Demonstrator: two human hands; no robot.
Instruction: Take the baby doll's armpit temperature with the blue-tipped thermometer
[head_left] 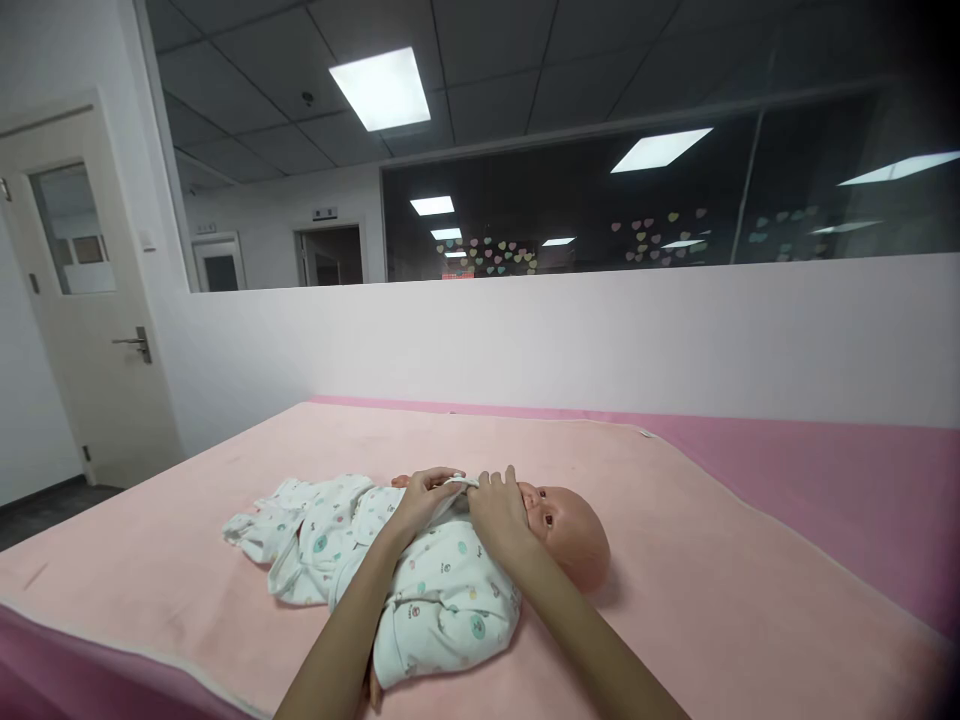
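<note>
Two hands meet at the neck of a baby doll [571, 532] that lies on its back across a pale pink blanket [675, 570], bare head to the right and feet to the left. The doll wears a white romper [442, 592] printed with small coloured figures, and the cloth bunches loosely round the body and legs.

The left hand [421, 498] comes in from below with its forearm laid over the doll's belly. Its fingers are curled narrow, and thumb and fingertips are pinched on the romper's neckline [459, 483], which rises a little off the chest. The right hand [499, 512] sits just beside it, the two nearly touching, with its back to the camera. Its fingers are bent down over the same edge of cloth, close against the doll's chin and cheek. The fingertips are hidden, so I cannot tell whether this hand grips the cloth or only presses on it. The right forearm crosses the doll's near shoulder.

So the neckline lies directly under both hands, the doll's head just to the right of the right hand, and the body and legs stretch away to the left past the left wrist.

The blanket covers a wide table with a deeper pink surface [840, 480] showing along the far and right sides. Behind it runs a low white partition wall [525, 330] topped by dark glass [645, 215] with small heart stickers. A white door [90, 330] stands at the far left, and a ceiling light panel [382, 88] glows above.
</note>
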